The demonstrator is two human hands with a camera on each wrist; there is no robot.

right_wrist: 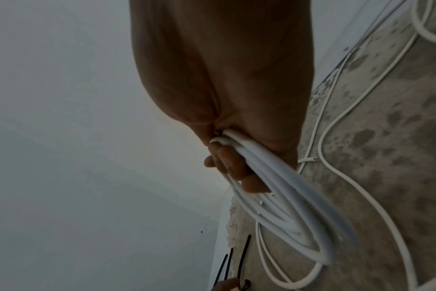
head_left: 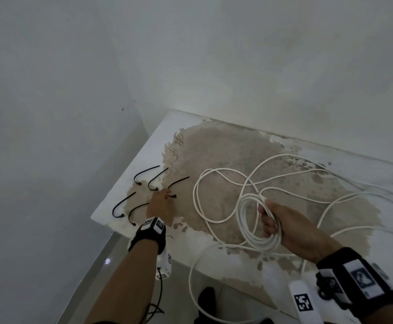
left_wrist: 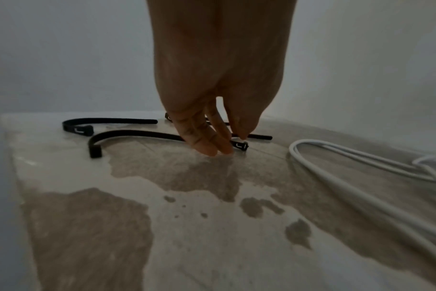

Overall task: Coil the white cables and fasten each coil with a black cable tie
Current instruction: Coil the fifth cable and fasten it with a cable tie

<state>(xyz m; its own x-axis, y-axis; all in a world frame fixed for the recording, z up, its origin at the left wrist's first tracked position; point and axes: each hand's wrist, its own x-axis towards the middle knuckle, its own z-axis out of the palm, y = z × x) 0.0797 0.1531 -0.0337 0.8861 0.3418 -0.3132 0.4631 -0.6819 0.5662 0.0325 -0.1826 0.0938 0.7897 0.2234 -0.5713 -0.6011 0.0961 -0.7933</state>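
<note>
Five hooked black ties (head_left: 141, 176), round white coil (head_left: 256, 220)

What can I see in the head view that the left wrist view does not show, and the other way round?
Only the head view shows the right hand gripping the white coil, and all five black cable ties. Only the left wrist view shows the fingertips down at the tabletop beside one tie's head. Both show the left hand, ties and loose white cable.

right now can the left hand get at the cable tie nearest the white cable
Probably yes. The left hand is already down at that cable tie, fingertips beside its head on the table, nothing between them. The right hand holds the coil clear.
</note>
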